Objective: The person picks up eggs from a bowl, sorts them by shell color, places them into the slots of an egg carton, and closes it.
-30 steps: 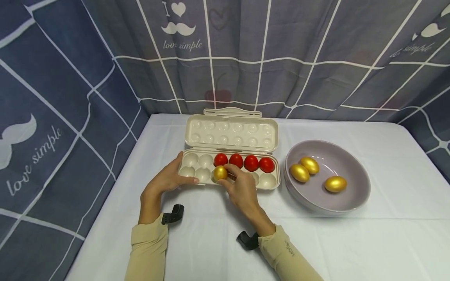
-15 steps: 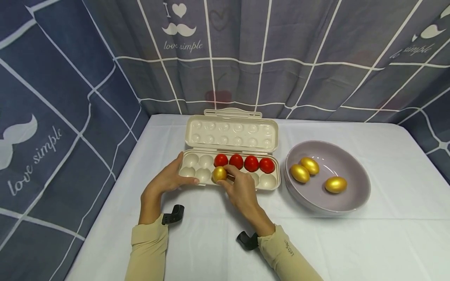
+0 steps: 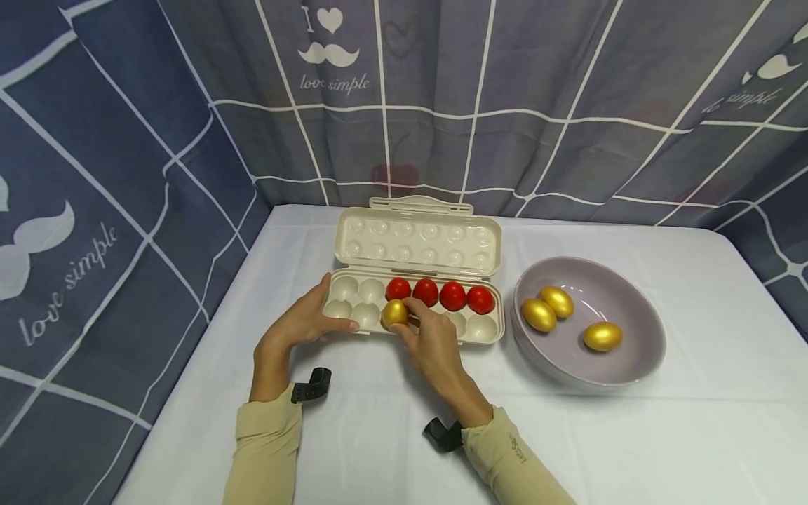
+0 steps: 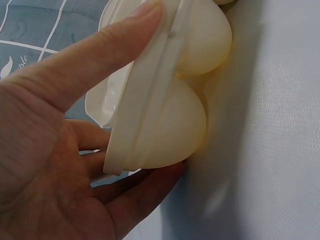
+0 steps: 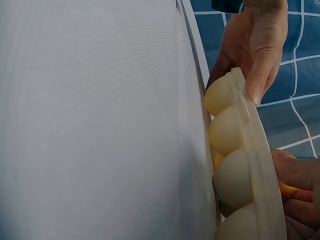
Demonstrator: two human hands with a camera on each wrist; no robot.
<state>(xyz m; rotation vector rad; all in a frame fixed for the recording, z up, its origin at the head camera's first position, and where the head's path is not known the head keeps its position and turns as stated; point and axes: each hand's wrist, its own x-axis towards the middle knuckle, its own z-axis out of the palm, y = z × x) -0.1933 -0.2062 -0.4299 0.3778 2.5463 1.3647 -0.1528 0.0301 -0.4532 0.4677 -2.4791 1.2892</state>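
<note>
A cream plastic egg carton [image 3: 482,330] lies on the table with its lid [image 3: 419,242] folded back. My left hand [image 3: 304,317] grips the carton's left end; in the left wrist view, the thumb lies along its front rim and fingers reach around its end and underside. My right hand [image 3: 435,344] pinches a gold egg [image 3: 395,313] between thumb and fingers, at the third cup from the left in the front row. Several red eggs [image 3: 452,296] sit in the back row, right of two bare cups. The right hand partly hides the front row's middle cups.
A mauve bowl [image 3: 637,358] stands right of the carton with three gold eggs [image 3: 602,337] inside. White cloth [image 3: 353,449] covers the table. A dark checked curtain [image 3: 442,77] hangs behind and along the left side.
The gold egg has settled slightly lower and to the left, with the right hand still pinching it. My left hand stays on the carton's end. The head view has shifted slightly.
</note>
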